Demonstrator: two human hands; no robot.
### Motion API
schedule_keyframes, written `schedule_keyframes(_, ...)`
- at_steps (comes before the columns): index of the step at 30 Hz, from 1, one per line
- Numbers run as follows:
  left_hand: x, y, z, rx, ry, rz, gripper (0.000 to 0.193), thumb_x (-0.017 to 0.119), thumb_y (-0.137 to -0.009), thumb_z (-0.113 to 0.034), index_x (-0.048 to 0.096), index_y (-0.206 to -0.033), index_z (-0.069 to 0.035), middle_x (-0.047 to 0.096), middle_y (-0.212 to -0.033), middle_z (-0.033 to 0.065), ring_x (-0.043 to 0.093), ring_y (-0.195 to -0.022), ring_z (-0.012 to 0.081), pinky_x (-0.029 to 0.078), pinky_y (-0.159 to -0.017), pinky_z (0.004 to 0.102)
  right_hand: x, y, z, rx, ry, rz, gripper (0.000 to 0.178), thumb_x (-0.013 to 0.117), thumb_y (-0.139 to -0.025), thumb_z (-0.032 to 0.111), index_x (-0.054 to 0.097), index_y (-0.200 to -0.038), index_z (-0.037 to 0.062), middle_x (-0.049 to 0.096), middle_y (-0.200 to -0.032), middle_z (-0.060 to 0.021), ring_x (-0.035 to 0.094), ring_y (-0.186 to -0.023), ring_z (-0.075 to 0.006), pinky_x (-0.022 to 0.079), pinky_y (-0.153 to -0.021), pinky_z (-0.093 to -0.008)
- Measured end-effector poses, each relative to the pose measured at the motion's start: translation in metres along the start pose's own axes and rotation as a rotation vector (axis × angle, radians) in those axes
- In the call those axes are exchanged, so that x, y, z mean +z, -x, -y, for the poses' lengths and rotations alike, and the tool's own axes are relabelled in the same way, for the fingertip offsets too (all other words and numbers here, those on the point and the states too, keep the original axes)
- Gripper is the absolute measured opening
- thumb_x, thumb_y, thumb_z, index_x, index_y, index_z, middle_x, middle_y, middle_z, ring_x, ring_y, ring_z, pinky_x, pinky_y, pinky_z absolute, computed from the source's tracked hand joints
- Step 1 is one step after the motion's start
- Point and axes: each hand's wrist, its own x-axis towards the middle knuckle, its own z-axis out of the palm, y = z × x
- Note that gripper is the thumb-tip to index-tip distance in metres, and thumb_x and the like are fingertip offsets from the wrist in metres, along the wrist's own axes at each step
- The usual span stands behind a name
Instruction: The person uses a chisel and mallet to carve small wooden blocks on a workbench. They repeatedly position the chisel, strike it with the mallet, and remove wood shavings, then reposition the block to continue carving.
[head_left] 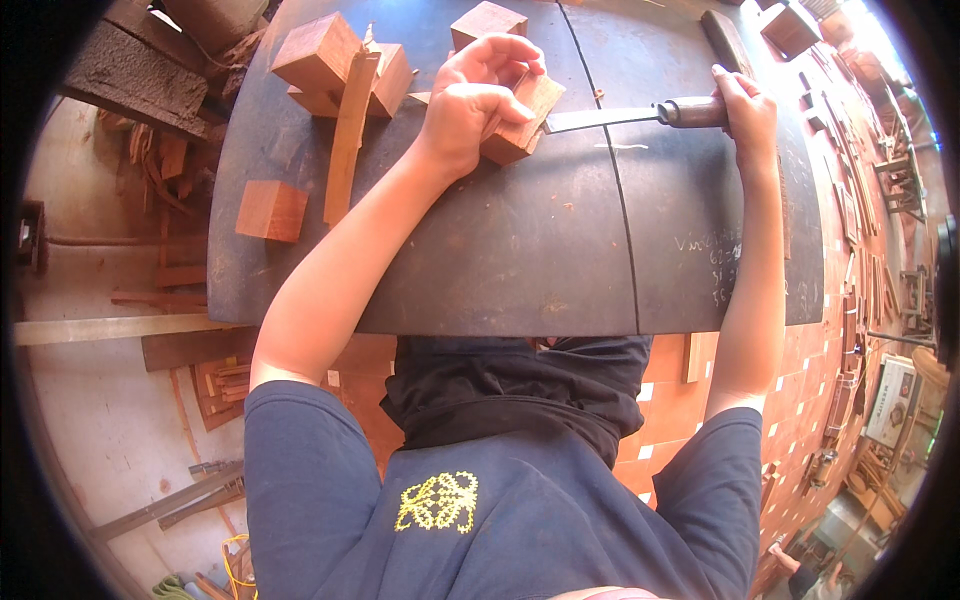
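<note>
My left hand [462, 115] is closed around a reddish-brown wooden block [514, 143] on the far middle of the dark tabletop [480, 270]. My right hand [752, 115] grips the end of the wooden handle of a chisel [692, 112]. Its long metal blade points left, and the tip meets or nearly meets the block's right side; contact is hard to tell. My left fingers curl over the top of the block and hide part of it.
Left of my left hand are stacked wooden blocks [318, 50] with a thin wood strip [350, 150] leaning on them. A smaller block [272, 210] sits nearer. Another block [488, 22] stands behind my left hand. A dark wooden bar [727, 40] lies at the far right.
</note>
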Motion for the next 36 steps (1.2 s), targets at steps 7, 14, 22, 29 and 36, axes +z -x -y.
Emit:
schedule_keyframes(7,0.002,0.003,0.000,0.022,-0.001,0.014,0.054,0.052,-0.058,0.009,0.060,-0.110,-0.001,0.061,-0.104,0.0108,0.062,-0.102,0.0231,0.053,-0.091,0.0297,0.004,0.002,0.002,0.041,0.031,0.095,0.035,0.068,-0.093,0.039,0.067,-0.074,0.0104,0.057,-0.067,0.0029,0.050,-0.062,-0.0073,0.039,-0.057,-0.0252)
schedule_keyframes(14,-0.005,-0.001,0.003,-0.018,0.226,0.086,0.055,0.048,-0.056,0.002,0.059,-0.110,-0.001,0.059,-0.102,0.0133,0.065,-0.107,0.0367,0.050,-0.105,0.0429,0.006,-0.003,-0.003,-0.059,-0.147,-0.067,0.034,0.072,-0.090,0.033,0.070,-0.074,0.0028,0.061,-0.068,0.0002,0.054,-0.066,-0.0089,0.042,-0.065,-0.0249)
schedule_keyframes(22,-0.011,-0.007,-0.018,0.032,-0.274,0.023,0.053,0.041,-0.057,0.006,0.062,-0.106,0.001,0.065,-0.108,0.0142,0.066,-0.109,0.0325,0.049,-0.105,0.0392,-0.003,-0.007,0.000,-0.024,-0.395,-0.222,0.029,0.072,-0.091,0.020,0.067,-0.070,0.0001,0.064,-0.069,-0.0049,0.055,-0.066,-0.0115,0.044,-0.068,-0.0266)
schedule_keyframes(29,-0.031,-0.009,-0.012,0.232,-0.605,-0.025,0.051,0.031,-0.062,0.009,0.066,-0.098,0.002,0.068,-0.107,0.0125,0.067,-0.102,0.0225,0.051,-0.098,0.0327,-0.019,0.000,0.023,-0.092,-0.731,-0.443,0.031,0.067,-0.097,0.017,0.065,-0.076,-0.0052,0.065,-0.070,-0.0125,0.063,-0.064,-0.0203,0.053,-0.064,-0.0332)
schedule_keyframes(36,0.005,0.005,-0.002,0.177,-0.469,-0.329,0.038,0.035,-0.078,0.010,0.065,-0.098,0.000,0.066,-0.102,0.0093,0.063,-0.099,0.0163,0.050,-0.091,0.0276,-0.042,0.002,0.037,-0.224,-0.766,-0.675,0.038,0.054,-0.103,0.020,0.063,-0.077,-0.0052,0.067,-0.074,-0.0158,0.065,-0.067,-0.0236,0.056,-0.068,-0.0347)
